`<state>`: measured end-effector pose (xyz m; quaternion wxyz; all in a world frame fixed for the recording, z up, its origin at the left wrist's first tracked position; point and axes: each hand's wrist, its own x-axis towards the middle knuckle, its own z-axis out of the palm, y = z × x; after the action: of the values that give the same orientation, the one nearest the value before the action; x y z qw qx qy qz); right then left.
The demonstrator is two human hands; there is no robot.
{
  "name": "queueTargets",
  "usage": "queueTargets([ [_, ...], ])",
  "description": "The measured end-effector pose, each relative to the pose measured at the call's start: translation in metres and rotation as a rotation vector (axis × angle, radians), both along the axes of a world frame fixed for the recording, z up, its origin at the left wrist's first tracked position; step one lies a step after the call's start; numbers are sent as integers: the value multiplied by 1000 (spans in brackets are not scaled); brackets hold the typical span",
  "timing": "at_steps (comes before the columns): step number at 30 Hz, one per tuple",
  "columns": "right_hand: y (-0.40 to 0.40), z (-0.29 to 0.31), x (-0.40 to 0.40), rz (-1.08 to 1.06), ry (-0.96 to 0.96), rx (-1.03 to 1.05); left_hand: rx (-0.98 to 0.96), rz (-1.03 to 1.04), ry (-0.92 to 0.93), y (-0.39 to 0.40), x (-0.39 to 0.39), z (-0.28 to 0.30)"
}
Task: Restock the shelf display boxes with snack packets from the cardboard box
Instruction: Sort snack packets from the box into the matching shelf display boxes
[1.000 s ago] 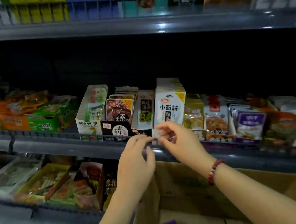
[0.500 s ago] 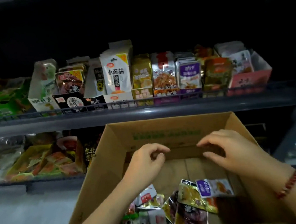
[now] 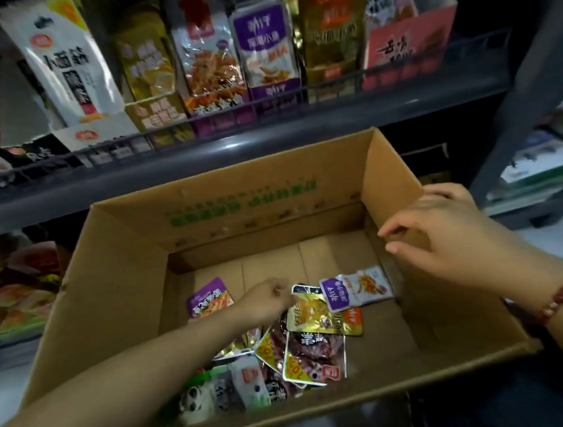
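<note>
Currently | left hand [image 3: 264, 302] reached into cardboard box [image 3: 135, 279], fingers curled at gold packet [image 3: 312, 313], grip cannot be told | right hand [image 3: 447, 231] loosely spread over box wall | risk: neighbouring loose packets dragged out, since overlapped.

left hand [image 3: 264, 301] curled, right hand [image 3: 447, 231] spread loosely

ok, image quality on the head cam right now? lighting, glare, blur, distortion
Head view: dim overall, shelf recess near black; a small glare spot on the shelf edge; wide-angle bend tilts the shelf packets, like the white packet; print there is soft, and the right hand is slightly motion-blurred; the left hand and the packets in the cardboard box are readable but shadowed.
</note>
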<state>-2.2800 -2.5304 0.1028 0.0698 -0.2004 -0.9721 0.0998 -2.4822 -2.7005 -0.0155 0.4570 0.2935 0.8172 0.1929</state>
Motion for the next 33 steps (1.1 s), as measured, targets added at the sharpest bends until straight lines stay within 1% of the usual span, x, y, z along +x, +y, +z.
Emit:
queueTargets([
  [3, -6, -4, -3, 10, 0, 0, -43, 31, -42, 11, 3, -20],
  [5, -5, -4, -5, 13, 23, -22, -57, 116, -78, 22, 6, -30],
  [9, -2, -5, -7, -3, 69, -40, -74, 231, -76, 45, 6, -47],
  [11, -2, -6, -8, -8, 72, -45, -89, 227, -60, 54, 10, -49],
  [14, 0, -6, -8, -19, 72, -56, -150, 174, 11, 61, 14, -56],
  [17, 0, -6, -9, -22, 68, -58, -167, 177, 36, 65, 12, -57],
  [27, 0, -3, -11, -28, 29, -39, -230, 201, -183, 51, -11, -44],
  [31, 1, -4, -12, -37, 16, -34, -216, 235, -251, 40, -9, -37],
  [33, 1, -5, -13, -44, 17, -32, -178, 271, -247, 35, -12, -37],
])
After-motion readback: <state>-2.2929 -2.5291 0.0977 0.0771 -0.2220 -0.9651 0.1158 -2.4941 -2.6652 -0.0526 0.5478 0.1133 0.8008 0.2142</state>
